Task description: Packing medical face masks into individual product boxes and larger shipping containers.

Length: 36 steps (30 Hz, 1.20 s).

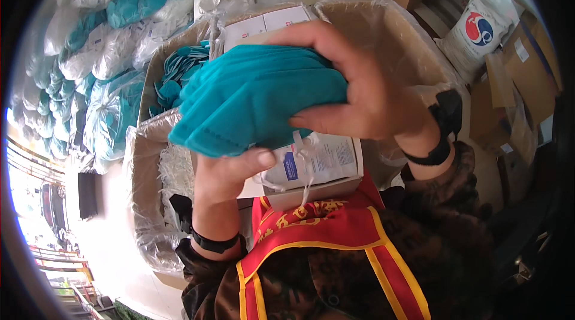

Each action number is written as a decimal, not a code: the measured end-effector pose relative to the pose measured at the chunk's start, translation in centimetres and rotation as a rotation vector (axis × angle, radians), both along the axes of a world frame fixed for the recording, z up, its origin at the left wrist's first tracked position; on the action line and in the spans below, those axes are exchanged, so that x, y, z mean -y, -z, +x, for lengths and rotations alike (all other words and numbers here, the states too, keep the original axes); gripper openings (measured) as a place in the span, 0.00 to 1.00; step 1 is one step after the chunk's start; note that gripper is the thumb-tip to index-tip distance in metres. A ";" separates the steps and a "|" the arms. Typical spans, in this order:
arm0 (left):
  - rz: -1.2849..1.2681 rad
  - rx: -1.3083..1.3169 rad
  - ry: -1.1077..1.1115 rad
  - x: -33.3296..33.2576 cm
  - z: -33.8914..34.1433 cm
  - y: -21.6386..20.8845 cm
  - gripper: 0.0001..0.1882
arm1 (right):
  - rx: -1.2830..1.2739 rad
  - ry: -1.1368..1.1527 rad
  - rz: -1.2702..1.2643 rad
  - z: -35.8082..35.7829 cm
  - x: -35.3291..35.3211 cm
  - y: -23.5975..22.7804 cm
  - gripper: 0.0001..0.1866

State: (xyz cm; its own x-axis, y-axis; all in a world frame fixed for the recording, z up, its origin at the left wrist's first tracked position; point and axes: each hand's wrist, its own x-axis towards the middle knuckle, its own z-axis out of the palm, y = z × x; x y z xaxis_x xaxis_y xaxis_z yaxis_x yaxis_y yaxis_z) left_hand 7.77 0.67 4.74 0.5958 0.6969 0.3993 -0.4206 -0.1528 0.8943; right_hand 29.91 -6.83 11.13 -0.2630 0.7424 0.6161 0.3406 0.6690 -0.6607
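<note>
A fanned stack of teal folded face masks (257, 95) is held up between my two hands, above a white box. My right hand (365, 89) wraps the stack's right end, with the thumb on the near face and the fingers over the top. At the lower left edge, my left hand (224, 176) grips the stack with its thumb in front; its other fingers are hidden behind the masks. White ear loops (304, 158) dangle below the stack. Under them the open white box (353, 179) rests close to my red apron, with a printed white packet (323, 158) inside.
Loose teal masks (185, 62) fill a plastic-lined carton at the far left. A nearer lined carton (147, 182) contains white stringy material. White boxes (269, 23) stand behind the stack, beside another lined carton (413, 38). Stuffed bags (114, 104) pile up at left; a printed sack (473, 35) stands right.
</note>
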 end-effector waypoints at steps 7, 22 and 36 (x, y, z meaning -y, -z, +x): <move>-0.170 0.109 0.096 0.4 1.3 -0.5 0.43 | 0.090 -0.020 0.098 0.0 -2.1 -2.5 0.28; -0.230 0.087 -0.104 0.5 2.3 0.7 0.28 | -0.637 -0.352 -0.286 -0.2 -2.4 7.0 0.40; -0.224 0.348 0.140 -4.0 -4.4 2.4 0.33 | 0.220 0.210 -0.092 2.7 -0.7 6.8 0.17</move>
State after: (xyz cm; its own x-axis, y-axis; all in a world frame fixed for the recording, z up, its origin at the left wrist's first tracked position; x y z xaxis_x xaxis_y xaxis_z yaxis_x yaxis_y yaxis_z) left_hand 3.32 4.65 2.36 0.5472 0.7113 0.4411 -0.7057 0.1087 0.7001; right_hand 32.63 -6.18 4.29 -0.2174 0.8445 0.4895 0.6067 0.5098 -0.6099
